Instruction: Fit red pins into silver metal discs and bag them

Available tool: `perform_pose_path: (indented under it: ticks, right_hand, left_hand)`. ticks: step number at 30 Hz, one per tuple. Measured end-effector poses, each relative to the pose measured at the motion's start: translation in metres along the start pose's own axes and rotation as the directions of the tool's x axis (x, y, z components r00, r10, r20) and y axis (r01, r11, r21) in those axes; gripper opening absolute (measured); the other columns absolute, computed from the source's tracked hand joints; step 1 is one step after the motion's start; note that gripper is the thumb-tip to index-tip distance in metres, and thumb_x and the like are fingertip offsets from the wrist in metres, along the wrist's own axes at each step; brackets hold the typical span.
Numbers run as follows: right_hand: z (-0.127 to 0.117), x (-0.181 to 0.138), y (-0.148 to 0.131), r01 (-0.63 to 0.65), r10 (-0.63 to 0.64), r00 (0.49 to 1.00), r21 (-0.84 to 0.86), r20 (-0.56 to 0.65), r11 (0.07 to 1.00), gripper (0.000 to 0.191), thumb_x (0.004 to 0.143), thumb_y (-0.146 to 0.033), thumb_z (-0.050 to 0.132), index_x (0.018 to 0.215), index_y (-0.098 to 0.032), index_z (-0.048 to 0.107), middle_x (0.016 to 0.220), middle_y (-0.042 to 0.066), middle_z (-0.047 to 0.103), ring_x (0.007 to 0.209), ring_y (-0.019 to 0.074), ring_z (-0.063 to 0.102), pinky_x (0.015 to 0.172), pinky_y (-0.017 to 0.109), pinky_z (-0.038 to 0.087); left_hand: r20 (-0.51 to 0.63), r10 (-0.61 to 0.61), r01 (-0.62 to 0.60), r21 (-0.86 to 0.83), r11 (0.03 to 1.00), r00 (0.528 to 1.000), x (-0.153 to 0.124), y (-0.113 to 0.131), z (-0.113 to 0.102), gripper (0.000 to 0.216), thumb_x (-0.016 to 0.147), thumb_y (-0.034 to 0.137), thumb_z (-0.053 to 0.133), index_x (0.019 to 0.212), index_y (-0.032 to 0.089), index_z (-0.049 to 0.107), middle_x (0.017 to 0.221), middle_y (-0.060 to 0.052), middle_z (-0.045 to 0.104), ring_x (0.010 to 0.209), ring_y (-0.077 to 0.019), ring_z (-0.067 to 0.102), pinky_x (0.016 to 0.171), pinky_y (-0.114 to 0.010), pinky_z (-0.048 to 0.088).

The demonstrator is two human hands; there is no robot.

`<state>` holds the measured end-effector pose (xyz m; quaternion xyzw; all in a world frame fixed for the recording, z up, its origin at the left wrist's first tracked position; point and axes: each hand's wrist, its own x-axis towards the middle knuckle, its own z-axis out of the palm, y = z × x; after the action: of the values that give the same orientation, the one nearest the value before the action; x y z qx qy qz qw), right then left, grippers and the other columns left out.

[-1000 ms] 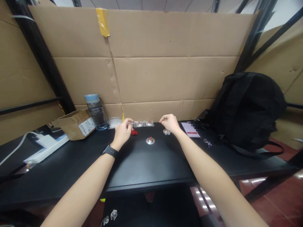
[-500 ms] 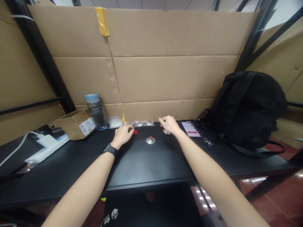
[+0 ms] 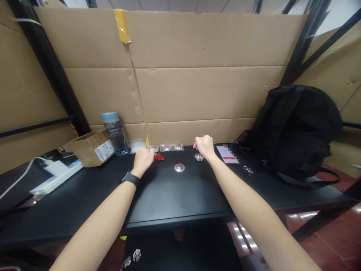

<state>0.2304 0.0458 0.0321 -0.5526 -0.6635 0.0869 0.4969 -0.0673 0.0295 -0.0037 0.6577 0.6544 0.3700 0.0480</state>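
My left hand (image 3: 143, 161), with a dark watch on its wrist, is closed just left of a small pile of red pieces (image 3: 159, 157) on the black table. Whatever its fingers may hold is hidden. My right hand (image 3: 205, 146) is curled closed above and partly in front of a round silver metal disc (image 3: 199, 157); its fingertips show nothing I can make out. Between the hands, nearer the front, lies another silver disc with a red knob (image 3: 179, 167). Behind, several similar discs in clear wrapping (image 3: 166, 148) form a row.
On the left stand a blue-capped bottle (image 3: 116, 137), an opened cardboard box (image 3: 87, 150) and a white power strip (image 3: 56, 178). To the right are a phone (image 3: 227, 154), a keyring (image 3: 248, 170) and a black backpack (image 3: 299, 131). Cardboard panels (image 3: 180, 94) wall the back.
My left hand has drawn slightly left with its fingers closing, uncovering more of the red pieces. My right hand has shifted slightly right and up, its fingers curling in.
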Motion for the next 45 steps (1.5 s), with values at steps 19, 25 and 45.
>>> perform_pose_path:
  ticks: [19, 25, 45]
  right_hand:
    - [0.0, 0.002, 0.005, -0.145, 0.133, 0.989, 0.231, 0.067, 0.962, 0.048, 0.08, -0.019, 0.046, 0.119, -0.015, 0.074, 0.042, -0.003, 0.06, 0.034, 0.0143, 0.057, 0.044, 0.02, 0.045]
    - [0.003, 0.0, 0.006, -0.178, 0.213, 0.972, 0.27, -0.102, 0.946, 0.033, 0.072, -0.022, 0.046, 0.087, -0.014, 0.075, 0.047, 0.001, 0.063, 0.033, 0.0143, 0.053, 0.036, 0.021, 0.038]
    - [0.004, -0.005, 0.003, -0.001, 0.004, 1.0, 0.272, -0.01, 0.962, 0.07, 0.071, -0.009, 0.046, 0.138, -0.027, 0.052, 0.147, 0.011, 0.059, 0.038, 0.0049, 0.057, 0.043, 0.022, 0.053]
  left_hand:
    - [-0.118, 0.057, -0.072, -0.127, 0.989, 0.991, -0.006, 0.007, -0.003, 0.034, 0.092, 0.033, 0.045, 0.089, 0.019, 0.075, 0.083, -0.004, 0.079, 0.084, -0.0233, 0.071, 0.078, -0.028, 0.049]
    - [-0.092, 0.04, -0.062, -0.241, 0.969, 0.995, -0.006, 0.005, -0.003, 0.047, 0.094, 0.03, 0.042, 0.132, 0.017, 0.067, 0.059, 0.001, 0.072, 0.069, -0.0227, 0.072, 0.083, -0.031, 0.052]
    - [-0.087, 0.06, -0.081, -0.258, 0.963, 0.994, -0.009, 0.007, -0.001, 0.044, 0.089, 0.023, 0.044, 0.129, 0.02, 0.062, 0.059, 0.003, 0.07, 0.066, -0.0211, 0.074, 0.073, -0.03, 0.053]
